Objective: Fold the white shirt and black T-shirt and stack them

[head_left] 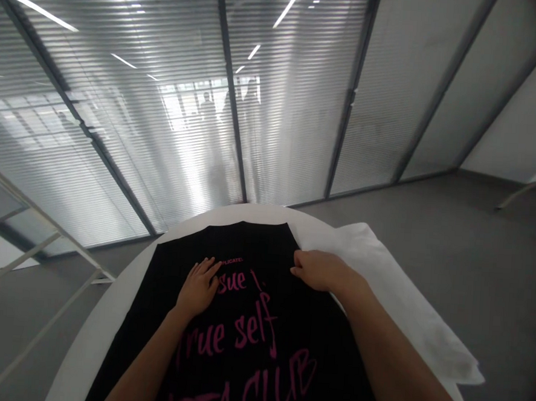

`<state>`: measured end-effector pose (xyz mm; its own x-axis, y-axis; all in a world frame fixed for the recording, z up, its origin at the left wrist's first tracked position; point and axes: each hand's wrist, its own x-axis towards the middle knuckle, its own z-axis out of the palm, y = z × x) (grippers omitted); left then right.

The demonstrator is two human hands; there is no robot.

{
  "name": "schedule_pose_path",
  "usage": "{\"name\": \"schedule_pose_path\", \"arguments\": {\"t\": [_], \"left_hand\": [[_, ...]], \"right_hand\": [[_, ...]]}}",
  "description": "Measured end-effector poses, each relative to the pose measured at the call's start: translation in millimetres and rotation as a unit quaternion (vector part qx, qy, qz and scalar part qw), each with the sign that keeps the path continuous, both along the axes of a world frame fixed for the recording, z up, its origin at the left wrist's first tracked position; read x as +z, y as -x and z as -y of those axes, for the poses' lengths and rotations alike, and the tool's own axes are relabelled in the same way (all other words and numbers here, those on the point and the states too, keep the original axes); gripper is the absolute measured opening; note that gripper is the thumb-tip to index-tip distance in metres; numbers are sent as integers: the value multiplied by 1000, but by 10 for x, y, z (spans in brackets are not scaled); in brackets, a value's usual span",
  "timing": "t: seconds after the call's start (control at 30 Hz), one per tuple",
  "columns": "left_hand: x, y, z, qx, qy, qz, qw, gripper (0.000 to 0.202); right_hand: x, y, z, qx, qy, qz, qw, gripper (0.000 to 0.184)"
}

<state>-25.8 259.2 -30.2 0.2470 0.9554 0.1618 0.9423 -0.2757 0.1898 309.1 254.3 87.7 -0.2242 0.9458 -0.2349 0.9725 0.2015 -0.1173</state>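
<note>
A black garment (260,242) with pink lettering lies spread over a white rounded table (91,335). Its upper edge reaches close to the table's far rim, and its lower part runs out of view. My left hand (199,287) rests flat on the cloth, fingers spread, covering the start of some printed words. At the right edge of the garment, the fingers of my right hand (316,270) are curled closed on the black fabric.
White sheets or bags (394,293) lie on the table's right side, hanging over its edge. A pale metal frame (44,217) stands on the left. Behind the table runs a glass partition (292,105) with blinds. Grey floor (486,262) extends to the right.
</note>
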Motion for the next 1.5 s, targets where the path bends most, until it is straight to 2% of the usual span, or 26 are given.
{"name": "schedule_pose_path", "arguments": {"t": [0.23,0.33,0.43,0.53,0.6,0.67,0.73,0.83,0.87,0.93,1.0,1.07,1.1,1.17,1.23,1.3,1.4,1.5], "left_hand": [[15,4,10,2,0,35,999,46],[29,24,28,0,0,46,999,46],[35,33,39,-1,3,57,998,46],[41,35,34,-1,8,66,998,47],[42,37,30,1,8,72,997,47],[39,42,31,0,11,80,997,47],[38,46,35,-1,10,89,996,47],[89,21,19,11,-1,105,994,41],[132,-6,-5,22,-5,113,993,38],[266,-105,-93,54,-15,139,989,32],[444,-281,-232,79,-23,190,978,31],[626,-529,-398,77,-3,261,962,34],[702,-670,-479,74,30,298,951,36],[804,-953,-619,88,146,369,914,45],[834,-1190,-712,115,264,423,859,53],[813,-1342,-754,129,313,457,822,51],[754,-1397,-748,133,294,491,810,36],[728,-1296,-719,123,282,535,786,30]], "right_hand": [[-314,104,-144,-129,-88,40,987,40],[-413,142,-167,-143,-97,53,983,39],[-494,165,-204,-131,-68,52,988,38],[-544,141,-288,-119,-40,-19,992,34],[-549,94,-333,-135,-26,-132,982,36],[-540,36,-337,-181,1,-286,941,41],[-527,-7,-297,-225,32,-448,865,47],[-517,11,-206,-231,66,-621,746,56],[-515,43,-179,-227,76,-650,721,59],[-506,135,-141,-225,86,-673,700,60],[-489,248,-115,-221,84,-668,705,59],[-467,364,-87,-203,73,-648,730,56],[-457,422,-69,-189,68,-632,748,55],[-445,536,-29,-155,54,-596,786,52],[-444,644,5,-109,38,-571,813,51],[-450,732,30,-55,22,-550,833,51],[-440,778,82,-21,-15,-471,882,54],[-384,699,236,-60,-62,-335,938,64]]}}
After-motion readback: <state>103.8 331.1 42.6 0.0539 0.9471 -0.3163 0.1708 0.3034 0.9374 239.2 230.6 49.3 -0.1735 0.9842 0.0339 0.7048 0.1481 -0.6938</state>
